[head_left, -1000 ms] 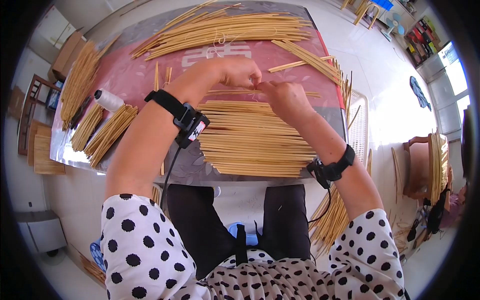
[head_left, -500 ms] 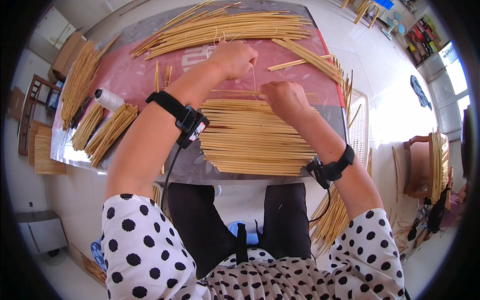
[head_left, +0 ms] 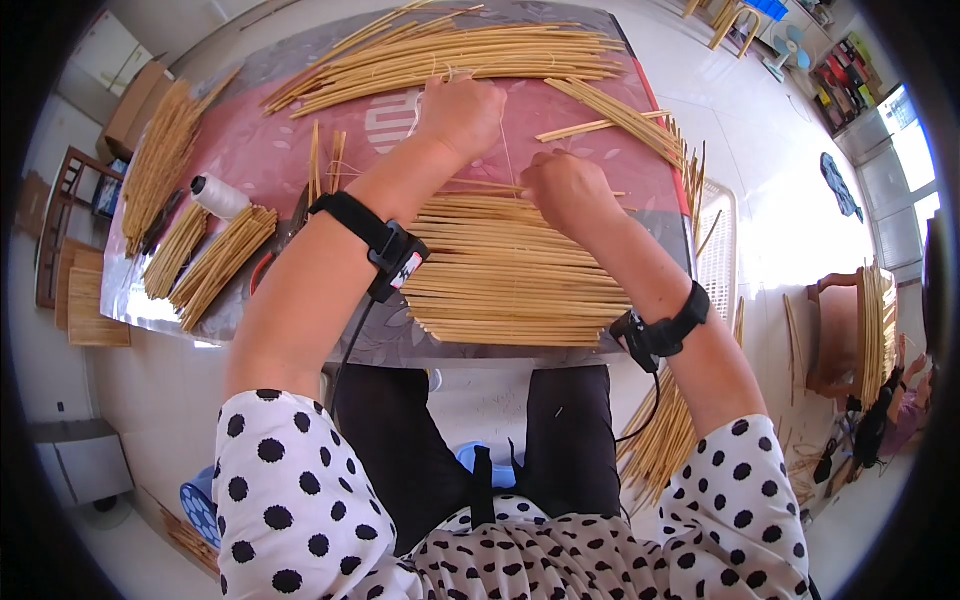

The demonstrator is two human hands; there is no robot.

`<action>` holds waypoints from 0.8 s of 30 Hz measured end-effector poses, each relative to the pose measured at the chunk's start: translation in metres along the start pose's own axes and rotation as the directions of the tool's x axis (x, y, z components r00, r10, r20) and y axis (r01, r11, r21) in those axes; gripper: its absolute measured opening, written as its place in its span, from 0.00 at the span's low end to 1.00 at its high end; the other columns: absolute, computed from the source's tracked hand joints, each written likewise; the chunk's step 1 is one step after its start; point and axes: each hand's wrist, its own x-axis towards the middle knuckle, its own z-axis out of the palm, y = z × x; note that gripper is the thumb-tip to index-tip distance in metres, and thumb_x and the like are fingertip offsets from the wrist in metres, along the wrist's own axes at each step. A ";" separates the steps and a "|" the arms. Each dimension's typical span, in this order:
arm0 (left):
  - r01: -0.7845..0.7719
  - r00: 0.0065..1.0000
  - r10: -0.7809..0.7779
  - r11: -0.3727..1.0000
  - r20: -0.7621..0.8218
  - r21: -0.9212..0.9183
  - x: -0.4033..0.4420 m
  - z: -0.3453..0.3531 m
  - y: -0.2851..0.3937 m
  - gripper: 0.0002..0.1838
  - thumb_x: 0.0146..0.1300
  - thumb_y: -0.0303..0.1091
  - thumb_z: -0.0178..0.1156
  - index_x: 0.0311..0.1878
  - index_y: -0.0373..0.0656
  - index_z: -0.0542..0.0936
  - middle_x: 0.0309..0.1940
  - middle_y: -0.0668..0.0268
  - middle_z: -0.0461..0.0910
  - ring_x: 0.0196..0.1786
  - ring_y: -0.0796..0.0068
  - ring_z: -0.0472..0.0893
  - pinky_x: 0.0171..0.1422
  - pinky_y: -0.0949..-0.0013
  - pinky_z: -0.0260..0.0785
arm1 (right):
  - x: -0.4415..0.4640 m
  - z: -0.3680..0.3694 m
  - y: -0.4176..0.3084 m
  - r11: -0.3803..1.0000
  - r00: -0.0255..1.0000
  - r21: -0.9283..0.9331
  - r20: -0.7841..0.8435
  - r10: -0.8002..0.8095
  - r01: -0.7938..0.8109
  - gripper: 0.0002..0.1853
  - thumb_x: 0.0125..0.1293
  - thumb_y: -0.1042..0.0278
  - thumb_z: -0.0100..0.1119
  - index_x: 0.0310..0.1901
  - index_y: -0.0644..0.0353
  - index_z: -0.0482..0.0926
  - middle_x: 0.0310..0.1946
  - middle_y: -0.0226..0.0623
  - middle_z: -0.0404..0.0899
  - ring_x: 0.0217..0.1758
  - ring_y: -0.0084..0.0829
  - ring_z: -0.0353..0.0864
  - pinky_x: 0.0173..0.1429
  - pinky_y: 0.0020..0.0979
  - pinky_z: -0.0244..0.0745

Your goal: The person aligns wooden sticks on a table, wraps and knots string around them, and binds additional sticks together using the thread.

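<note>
A mat of straw-coloured stalks (head_left: 515, 270) lies side by side on the table in front of me. Beyond its far edge, my left hand (head_left: 462, 118) is closed on a thin white thread (head_left: 508, 145). The thread runs taut down to my right hand (head_left: 568, 188), whose fingers are pinched together at the mat's far edge. A single stalk lies along that edge by the right fingertips; whether they grip the stalk, the thread or both is hidden. White thread loops also show above the left hand. Both wrists wear black straps with small devices.
A large heap of stalks (head_left: 460, 55) lies across the table's far side. Left of me are a white thread spool (head_left: 222, 197), short stalk bundles (head_left: 225, 262) and a red scissors handle (head_left: 261, 272) partly behind my forearm. A white plastic basket (head_left: 716, 240) stands at the right edge.
My left hand has shifted slightly left, and the thread between the hands slants more. My right hand has risen slightly. The red handle beside my left forearm has come into view.
</note>
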 end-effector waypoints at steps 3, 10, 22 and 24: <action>0.021 1.000 -0.021 1.000 0.016 0.005 0.001 0.005 0.004 0.03 0.57 0.34 0.58 0.31 0.54 0.82 0.28 0.70 0.82 0.42 0.65 0.80 0.48 0.55 0.66 | 0.003 -0.004 0.000 1.000 0.997 -0.020 0.075 -0.009 0.011 0.04 0.58 0.68 0.61 0.34 0.54 0.82 0.36 0.36 0.80 0.45 0.42 0.80 0.45 0.41 0.77; 0.012 0.998 -0.016 0.998 -0.056 -0.069 -0.001 0.012 0.007 0.04 0.57 0.34 0.58 0.29 0.52 0.80 0.27 0.68 0.82 0.41 0.63 0.81 0.49 0.54 0.66 | 0.004 -0.013 -0.007 0.994 0.977 -0.111 0.211 0.021 0.002 0.07 0.58 0.72 0.57 0.37 0.54 0.83 0.35 0.40 0.80 0.42 0.45 0.81 0.44 0.42 0.78; -0.064 0.996 0.071 0.990 0.052 -0.126 -0.006 -0.002 0.000 0.05 0.59 0.35 0.57 0.32 0.50 0.81 0.28 0.65 0.82 0.40 0.61 0.82 0.47 0.55 0.71 | 0.006 -0.010 -0.002 0.989 0.983 0.090 0.156 0.101 -0.116 0.09 0.62 0.69 0.55 0.41 0.53 0.82 0.37 0.43 0.81 0.41 0.46 0.82 0.44 0.43 0.77; -0.102 0.993 0.105 0.992 0.046 -0.078 -0.007 -0.002 0.001 0.04 0.59 0.35 0.57 0.32 0.50 0.82 0.28 0.65 0.82 0.41 0.61 0.81 0.48 0.55 0.71 | 0.004 -0.008 0.000 0.988 0.990 0.111 0.101 0.099 -0.110 0.08 0.62 0.69 0.55 0.41 0.53 0.82 0.37 0.42 0.80 0.41 0.46 0.81 0.44 0.43 0.77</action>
